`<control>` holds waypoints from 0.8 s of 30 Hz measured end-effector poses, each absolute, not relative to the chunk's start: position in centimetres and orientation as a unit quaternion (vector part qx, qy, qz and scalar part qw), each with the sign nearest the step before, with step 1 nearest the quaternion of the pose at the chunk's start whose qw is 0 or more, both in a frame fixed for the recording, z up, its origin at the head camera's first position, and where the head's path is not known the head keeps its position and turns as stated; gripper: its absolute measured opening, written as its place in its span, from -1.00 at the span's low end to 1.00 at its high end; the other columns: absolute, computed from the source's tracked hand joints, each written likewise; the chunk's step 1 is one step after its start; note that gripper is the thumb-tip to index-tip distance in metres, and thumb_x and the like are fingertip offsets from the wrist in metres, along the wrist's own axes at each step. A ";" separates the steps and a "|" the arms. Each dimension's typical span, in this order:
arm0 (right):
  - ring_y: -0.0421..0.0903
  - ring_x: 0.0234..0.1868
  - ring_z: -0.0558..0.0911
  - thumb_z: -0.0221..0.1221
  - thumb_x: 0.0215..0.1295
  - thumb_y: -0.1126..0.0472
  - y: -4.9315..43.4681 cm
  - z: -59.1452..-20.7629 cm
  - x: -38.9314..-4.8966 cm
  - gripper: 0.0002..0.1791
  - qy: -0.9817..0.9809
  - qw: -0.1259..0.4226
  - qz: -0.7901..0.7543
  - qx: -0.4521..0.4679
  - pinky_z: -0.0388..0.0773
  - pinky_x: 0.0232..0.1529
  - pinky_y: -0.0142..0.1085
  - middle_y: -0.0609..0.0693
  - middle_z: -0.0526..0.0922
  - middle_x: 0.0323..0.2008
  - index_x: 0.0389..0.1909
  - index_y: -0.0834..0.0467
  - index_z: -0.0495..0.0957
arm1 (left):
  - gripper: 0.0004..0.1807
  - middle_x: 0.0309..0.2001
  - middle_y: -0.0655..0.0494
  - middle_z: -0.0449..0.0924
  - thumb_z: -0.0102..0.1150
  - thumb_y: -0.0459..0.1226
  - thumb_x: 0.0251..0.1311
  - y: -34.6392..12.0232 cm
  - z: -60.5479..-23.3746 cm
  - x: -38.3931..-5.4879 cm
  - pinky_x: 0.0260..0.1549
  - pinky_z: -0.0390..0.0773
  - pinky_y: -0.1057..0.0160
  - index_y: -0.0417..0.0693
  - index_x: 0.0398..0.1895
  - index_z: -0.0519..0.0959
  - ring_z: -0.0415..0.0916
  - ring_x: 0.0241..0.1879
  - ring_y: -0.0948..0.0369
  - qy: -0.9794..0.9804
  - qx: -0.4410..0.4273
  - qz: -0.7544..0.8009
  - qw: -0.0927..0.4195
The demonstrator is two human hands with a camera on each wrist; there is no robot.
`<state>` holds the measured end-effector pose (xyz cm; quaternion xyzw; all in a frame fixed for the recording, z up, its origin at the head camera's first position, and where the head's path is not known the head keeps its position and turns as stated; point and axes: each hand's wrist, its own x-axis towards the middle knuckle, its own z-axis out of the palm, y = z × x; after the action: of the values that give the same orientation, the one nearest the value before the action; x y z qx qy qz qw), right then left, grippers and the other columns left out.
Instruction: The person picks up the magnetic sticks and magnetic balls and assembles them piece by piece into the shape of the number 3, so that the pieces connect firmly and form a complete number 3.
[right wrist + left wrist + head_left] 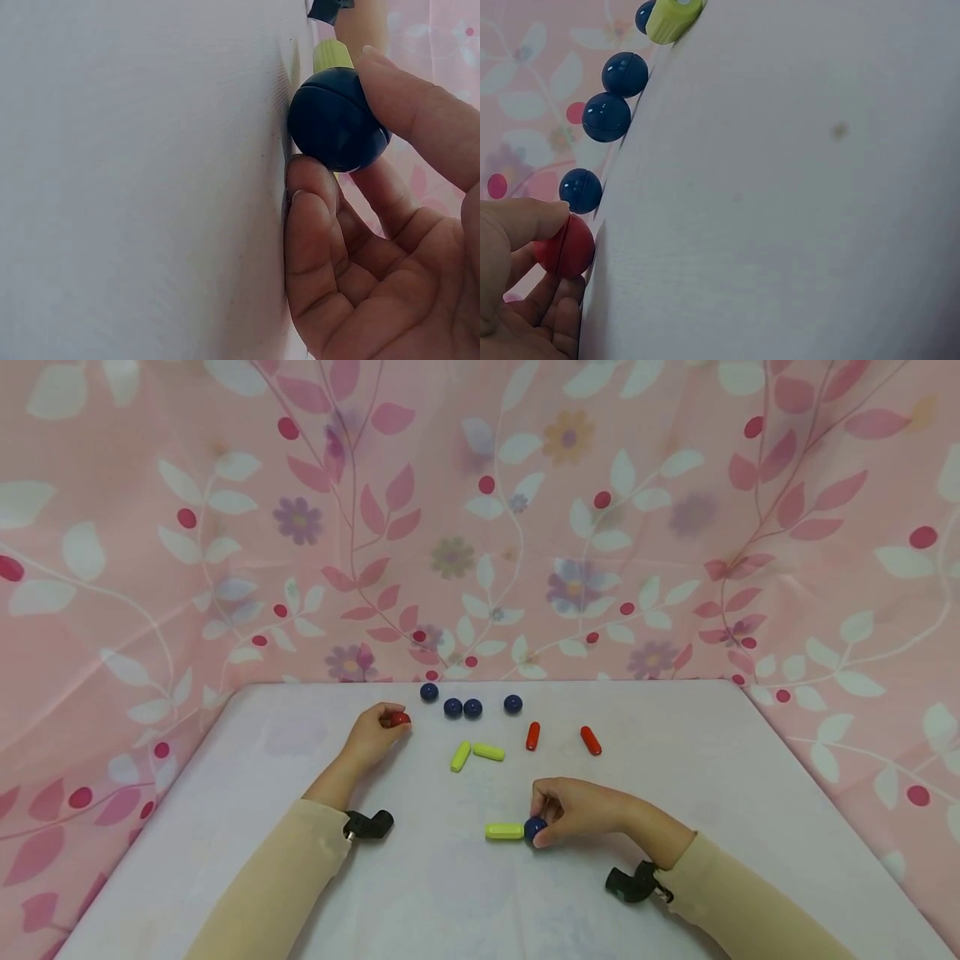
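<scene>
In the head view my left hand (372, 735) pinches a red ball (401, 719) at the table's far left. The left wrist view shows that red ball (568, 246) between thumb and fingers, close to the tabletop. Nearer the front, my right hand (581, 807) holds a dark blue ball (535, 831) between thumb and fingers. A yellow-green rod (504, 832) lies to the left of this ball, its end against it; whether they are joined I cannot tell. The right wrist view has the blue ball (336, 120) hiding most of the rod (332, 55).
Several blue balls (453, 708) sit along the back of the white table (420, 893). Two yellow-green rods (489, 752) lie mid-table, and two red rods (591, 741) lie farther right. A pink floral cloth (480, 527) hangs behind and around the table.
</scene>
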<state>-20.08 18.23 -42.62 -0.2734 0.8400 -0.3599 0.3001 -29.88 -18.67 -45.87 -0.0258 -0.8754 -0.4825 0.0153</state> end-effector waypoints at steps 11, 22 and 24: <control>-0.16 -0.34 0.51 0.46 0.16 0.07 18.4 -42.5 -20.0 -0.67 0.840 0.299 -0.361 -0.272 0.43 -0.32 -0.36 -0.08 0.58 -0.37 -0.24 0.04 0.49 | -0.57 0.09 -0.20 0.55 0.29 -0.25 0.31 -18.5 -45.3 -29.5 0.08 0.42 0.04 -0.23 0.19 0.53 0.44 0.05 -0.05 -0.880 -0.023 -0.475 0.001; -0.16 -0.35 0.50 0.46 0.15 0.08 18.3 -42.6 -20.0 -0.67 0.838 0.302 -0.365 -0.273 0.42 -0.32 -0.36 -0.07 0.57 -0.38 -0.24 0.04 0.50 | -0.57 0.01 -0.09 0.60 0.31 -0.21 0.29 -17.5 -44.0 -28.2 -0.03 0.53 0.08 -0.13 0.18 0.56 0.49 0.05 -0.01 -0.891 -0.051 -0.451 -0.011; -0.16 -0.36 0.50 0.46 0.15 0.08 18.3 -42.6 -20.0 -0.67 0.837 0.301 -0.365 -0.273 0.42 -0.33 -0.36 -0.07 0.58 -0.38 -0.24 0.04 0.50 | -0.57 0.00 -0.05 0.61 0.32 -0.19 0.28 -17.2 -43.8 -27.8 -0.05 0.55 0.08 -0.11 0.18 0.56 0.50 0.05 0.00 -0.894 -0.061 -0.444 -0.015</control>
<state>-19.99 18.27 -42.58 -0.2730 0.8373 -0.3654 0.3015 -27.81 -17.17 -43.77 -0.0608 -0.8937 -0.4443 -0.0154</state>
